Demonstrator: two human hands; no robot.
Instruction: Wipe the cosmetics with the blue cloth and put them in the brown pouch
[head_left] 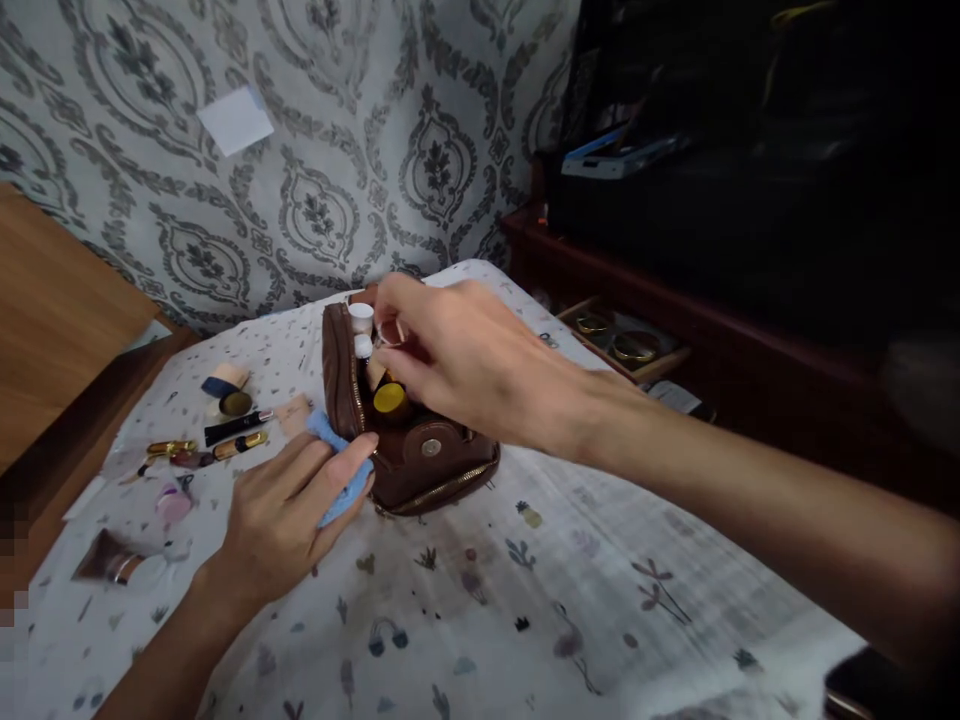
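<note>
A brown cosmetic bag (435, 475) stands unzipped on the patterned sheet. My left hand (289, 510) is closed round a light blue cloth (345, 490), its fingertips against the bag's near left edge. Over the bag's opening, my right hand (480, 355) has thumb and forefinger curled together by a small roundish item; what they grip is unclear. Inside the bag show a yellow-lidded jar (391, 399) and two white caps, one a white lid (361, 318) at the far end. The right hand hides part of the bag's inside.
Left of the bag lie a black tube (238, 428), gold-trimmed cosmetics (240, 446), a pink item (173, 503) and a brown tube with white cap (120, 568). A wooden panel (67, 320) borders the left. At right is an open drawer (660, 365) beneath a dark cabinet.
</note>
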